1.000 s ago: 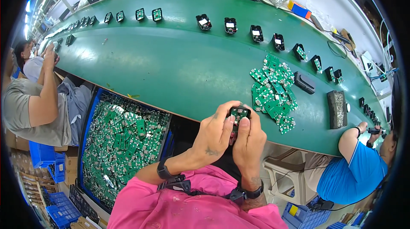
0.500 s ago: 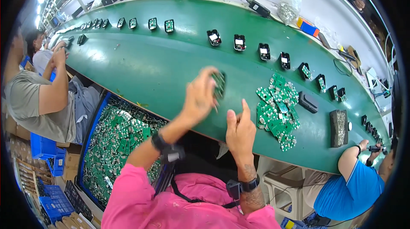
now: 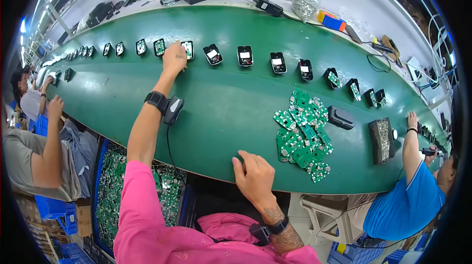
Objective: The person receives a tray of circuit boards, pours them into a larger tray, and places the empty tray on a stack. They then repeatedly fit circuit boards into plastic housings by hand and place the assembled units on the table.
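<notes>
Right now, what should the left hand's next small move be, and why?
Probably easing the left hand off the black housing at its fingers: that housing appears to stand in the row, beside another board-filled housing, and the right hand appears empty.

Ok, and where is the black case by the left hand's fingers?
In the head view, the black case is above and left of centre, on the green table, just left of the leftmost white-patched case.

Green bench (image 3: 221,111): row of black housings (image 3: 245,56) along it, heaped green circuit boards (image 3: 306,138), black case (image 3: 340,118) beside heap, dark oblong block (image 3: 373,142) farther right.
</notes>
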Tool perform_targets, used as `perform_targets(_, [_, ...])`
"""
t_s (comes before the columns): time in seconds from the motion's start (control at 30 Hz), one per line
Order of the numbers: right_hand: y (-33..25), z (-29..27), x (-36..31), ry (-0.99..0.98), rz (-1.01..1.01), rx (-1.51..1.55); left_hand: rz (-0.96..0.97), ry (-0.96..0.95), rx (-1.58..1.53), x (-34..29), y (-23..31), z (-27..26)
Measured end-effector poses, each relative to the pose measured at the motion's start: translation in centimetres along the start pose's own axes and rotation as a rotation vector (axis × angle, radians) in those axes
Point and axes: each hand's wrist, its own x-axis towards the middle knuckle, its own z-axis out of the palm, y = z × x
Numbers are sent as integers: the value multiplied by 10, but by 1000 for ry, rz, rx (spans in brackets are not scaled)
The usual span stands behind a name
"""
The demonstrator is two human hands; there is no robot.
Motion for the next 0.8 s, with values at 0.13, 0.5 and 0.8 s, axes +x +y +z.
perform_targets(0.13, [10, -45, 28, 14, 110, -327, 502, 107, 342, -13, 13, -14])
perform_targets(0.5, [60, -54, 76, -9, 118, -526, 447, -208, 214, -43, 53, 18])
perform_targets(0.8, [26, -82, 63, -52, 564, 554, 594, -589, 94, -224, 101, -16])
